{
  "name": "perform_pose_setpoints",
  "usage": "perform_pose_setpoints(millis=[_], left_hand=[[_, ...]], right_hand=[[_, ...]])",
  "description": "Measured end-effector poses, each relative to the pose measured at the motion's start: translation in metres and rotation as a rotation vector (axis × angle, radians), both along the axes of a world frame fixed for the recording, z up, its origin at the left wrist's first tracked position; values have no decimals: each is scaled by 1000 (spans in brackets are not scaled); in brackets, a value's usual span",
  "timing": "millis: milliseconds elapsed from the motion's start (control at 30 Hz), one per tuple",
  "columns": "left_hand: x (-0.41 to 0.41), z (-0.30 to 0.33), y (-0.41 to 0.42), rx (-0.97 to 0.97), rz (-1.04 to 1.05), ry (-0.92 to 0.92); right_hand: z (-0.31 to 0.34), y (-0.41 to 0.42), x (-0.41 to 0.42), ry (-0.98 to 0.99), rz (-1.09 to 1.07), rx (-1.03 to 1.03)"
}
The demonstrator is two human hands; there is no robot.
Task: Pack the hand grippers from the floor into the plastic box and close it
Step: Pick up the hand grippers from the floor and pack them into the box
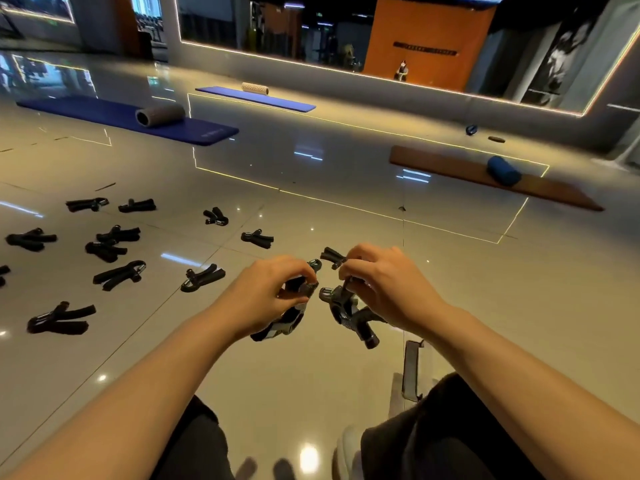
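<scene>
Gathering is under way: the left hand (273, 292) grips one bunch of hand grippers (284, 320), the right hand (384, 285) another (349, 313), more lie scattered on the floor (311, 375) leftward, so the next move likely needs the box, unidentifiable here.

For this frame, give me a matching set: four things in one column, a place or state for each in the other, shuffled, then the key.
Things:
1. left hand
2. grey foam roller
3. blue roller
4. hand gripper with spread handles

Places or states:
A. lies on the brown board
B. lies loose on the floor, far left
C. rests on the near blue mat
D. holds a gripper beside the right hand

Pairs: 1-D, 2-C, 3-A, 4-B. The right hand also grips grippers.
</scene>
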State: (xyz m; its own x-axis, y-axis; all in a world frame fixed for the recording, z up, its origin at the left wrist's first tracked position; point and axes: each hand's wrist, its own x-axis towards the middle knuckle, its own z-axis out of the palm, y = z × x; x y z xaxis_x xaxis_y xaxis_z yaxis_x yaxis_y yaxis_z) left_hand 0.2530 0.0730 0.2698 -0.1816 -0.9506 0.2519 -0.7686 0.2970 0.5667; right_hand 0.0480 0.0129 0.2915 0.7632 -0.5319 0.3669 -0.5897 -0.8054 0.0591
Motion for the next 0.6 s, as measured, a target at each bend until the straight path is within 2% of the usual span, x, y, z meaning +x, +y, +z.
perform_pose_setpoints(millis=[100,233,467,600], left_hand=[[-17,1,-2,-23,-58,-31],[-46,4,-15,10,-121,-75],[-134,-14,-65,66,-220,-221],[-195,-35,-91,89,-300,-308]], right_hand=[[-8,-1,-8,-40,-35,-1],[-35,-7,-40,-34,-72,106],[-56,-37,-156,186,-110,239],[-62,-52,-240,125,-246,361]])
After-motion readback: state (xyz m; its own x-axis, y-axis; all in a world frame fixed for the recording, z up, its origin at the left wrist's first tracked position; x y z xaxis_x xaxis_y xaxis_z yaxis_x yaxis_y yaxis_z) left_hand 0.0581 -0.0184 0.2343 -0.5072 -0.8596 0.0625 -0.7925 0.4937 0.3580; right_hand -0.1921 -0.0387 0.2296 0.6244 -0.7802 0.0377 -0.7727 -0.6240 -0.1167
